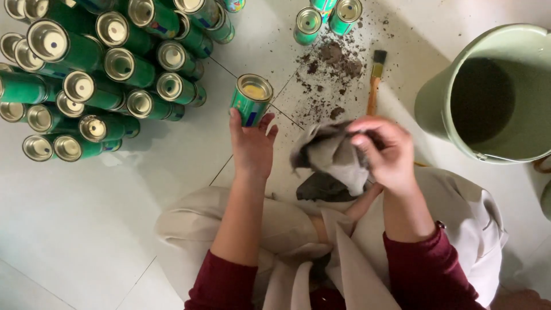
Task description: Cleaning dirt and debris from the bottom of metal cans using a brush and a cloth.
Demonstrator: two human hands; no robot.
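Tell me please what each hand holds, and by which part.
The left hand grips a green can by its lower body, fingers around its side. The right hand holds a bunched grey cloth by its upper fold.

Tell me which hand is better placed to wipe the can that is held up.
Probably the right hand: it already grips the grey cloth, bunched close beside the green can. The left hand is occupied holding that can above the white tiled floor.
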